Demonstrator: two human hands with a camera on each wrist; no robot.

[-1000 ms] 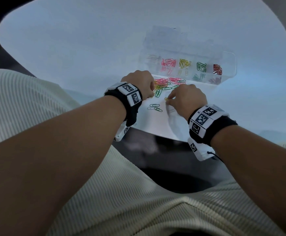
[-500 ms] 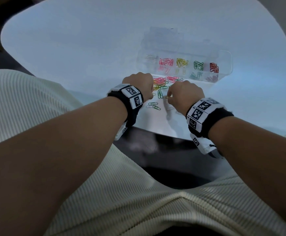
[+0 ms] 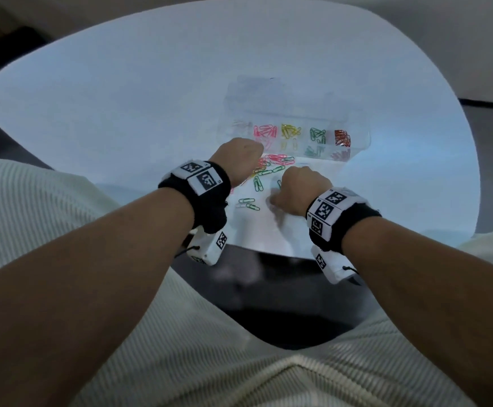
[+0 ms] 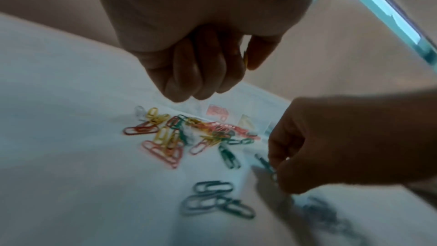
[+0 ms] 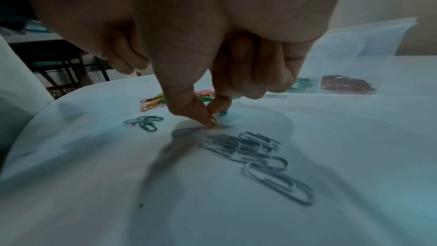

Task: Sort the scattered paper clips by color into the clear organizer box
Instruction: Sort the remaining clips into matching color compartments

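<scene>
Fingertips (image 5: 208, 117) of the right hand (image 3: 299, 190) pinch what looks like a yellow clip (image 5: 214, 122) off the table (image 3: 121, 113); left hand (image 3: 239, 160) is curled, apparently around another. Next: lift to the organizer box (image 3: 356, 142), yellow compartment.

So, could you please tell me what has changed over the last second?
Little. The left hand lifted slightly off the pile of paper clips, fingers curled on a yellow clip. The right hand keeps pinching a clip on the table. The organizer box stayed put.
</scene>
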